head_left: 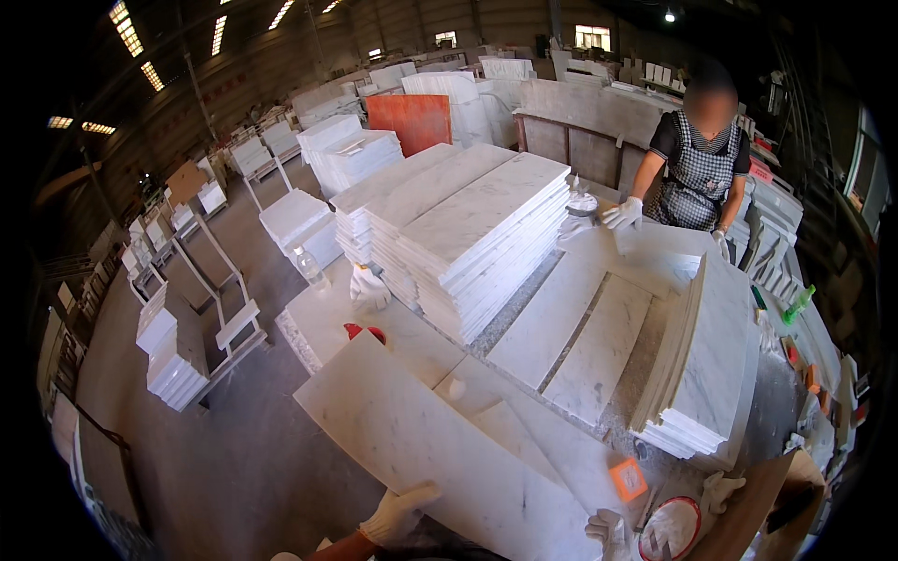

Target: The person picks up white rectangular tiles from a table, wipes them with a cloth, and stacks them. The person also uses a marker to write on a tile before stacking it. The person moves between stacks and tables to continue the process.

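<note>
Wearer's gloved left hand (398, 512) grips the near left edge of a long white marble slab (440, 449), fingers curled over the rim. Gloved right hand (608, 531) sits at the slab's near right corner, fingers closed on its edge. Slab lies tilted across the worktable (309, 327), overlapping flat marble pieces. Tall stack of marble tiles (477, 234) behind it, second stack (706, 374) to the right. Orange block (628, 479) and red-rimmed round dish (670, 529) just beside the right hand. Co-worker in a checked apron (697, 178) opposite, gloved hand (623, 214) on another slab (659, 248).
</note>
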{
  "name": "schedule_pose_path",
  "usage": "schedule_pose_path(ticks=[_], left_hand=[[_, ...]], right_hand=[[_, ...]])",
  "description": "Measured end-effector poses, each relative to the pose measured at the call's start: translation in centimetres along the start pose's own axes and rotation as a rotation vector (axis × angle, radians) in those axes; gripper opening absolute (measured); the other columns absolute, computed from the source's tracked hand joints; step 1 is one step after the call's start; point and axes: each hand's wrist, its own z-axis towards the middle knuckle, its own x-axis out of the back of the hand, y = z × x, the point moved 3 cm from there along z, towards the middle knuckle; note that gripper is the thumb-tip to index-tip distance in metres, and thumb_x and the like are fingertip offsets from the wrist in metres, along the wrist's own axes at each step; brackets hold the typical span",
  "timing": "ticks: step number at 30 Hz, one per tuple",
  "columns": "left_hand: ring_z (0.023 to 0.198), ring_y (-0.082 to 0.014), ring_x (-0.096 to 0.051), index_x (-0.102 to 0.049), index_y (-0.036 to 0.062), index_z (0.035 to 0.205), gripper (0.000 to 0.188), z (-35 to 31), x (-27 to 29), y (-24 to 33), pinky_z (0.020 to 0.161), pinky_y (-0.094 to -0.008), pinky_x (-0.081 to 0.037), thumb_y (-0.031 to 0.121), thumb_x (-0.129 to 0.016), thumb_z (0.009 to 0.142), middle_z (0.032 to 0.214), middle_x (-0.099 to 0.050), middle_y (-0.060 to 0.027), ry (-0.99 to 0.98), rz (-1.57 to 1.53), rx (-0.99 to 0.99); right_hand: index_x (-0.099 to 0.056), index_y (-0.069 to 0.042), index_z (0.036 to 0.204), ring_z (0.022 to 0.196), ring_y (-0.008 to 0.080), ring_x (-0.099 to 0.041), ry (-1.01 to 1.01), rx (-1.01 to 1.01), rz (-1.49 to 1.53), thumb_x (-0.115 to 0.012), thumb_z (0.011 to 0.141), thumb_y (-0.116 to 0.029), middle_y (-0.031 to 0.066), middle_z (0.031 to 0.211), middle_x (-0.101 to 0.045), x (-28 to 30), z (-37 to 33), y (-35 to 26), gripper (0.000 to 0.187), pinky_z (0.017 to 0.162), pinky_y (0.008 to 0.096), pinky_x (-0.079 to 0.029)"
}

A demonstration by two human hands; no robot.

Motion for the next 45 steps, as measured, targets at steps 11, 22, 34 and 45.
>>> schedule_pose_path(ticks=[11,22,34,45], left_hand=[[0.11,-0.026,-0.057,-0.049,-0.0031,0.127,0.052,3.9,5.7,4.9,0.092,-0.0412,-0.048,0.01,-0.067,0.08,0.118,-0.059,-0.0151,-0.113,0.104,0.062],[0.101,-0.0192,-0.057,-0.054,-0.001,0.121,0.042,9.4,20.4,17.4,0.086,-0.0351,-0.049,0.011,-0.066,0.083,0.112,-0.06,-0.009,-0.087,0.073,0.104],[0.097,-0.0168,-0.057,-0.056,0.0004,0.115,0.032,13.2,30.4,32.4,0.081,-0.0326,-0.049,0.012,-0.062,0.086,0.108,-0.06,-0.0072,-0.042,0.132,-0.043],[0.093,-0.0146,-0.057,-0.059,0.0016,0.109,0.024,17.5,32.0,38.5,0.077,-0.0303,-0.049,0.014,-0.058,0.088,0.104,-0.06,-0.0056,0.041,0.171,-0.145]], right_hand=[[-0.045,0.006,0.136,0.119,0.0231,-0.054,-0.221,0.122,-0.504,-0.061,0.093,-0.042,0.0186,0.127,-0.058,-15.9,7.4,-6.6,0.067,0.102,0.0355,-0.041],[-0.052,-0.005,0.136,0.119,0.0223,-0.055,-0.722,-0.18,-0.673,-0.055,0.097,-0.036,0.0105,0.129,-0.06,-34.2,12.9,-2.6,0.05,0.104,0.0327,-0.04],[-0.048,0.0,0.137,0.121,0.0201,-0.051,-0.868,-0.265,-0.588,-0.048,0.097,-0.05,0.013,0.13,-0.058,-50.5,16.5,-3.6,0.064,0.103,0.0315,-0.039],[-0.04,0.002,0.143,0.128,0.0153,-0.045,-0.771,-0.284,-0.283,-0.059,0.096,-0.037,0.009,0.14,-0.05,-55.7,17.9,-5.7,0.064,0.108,0.0296,-0.035]])
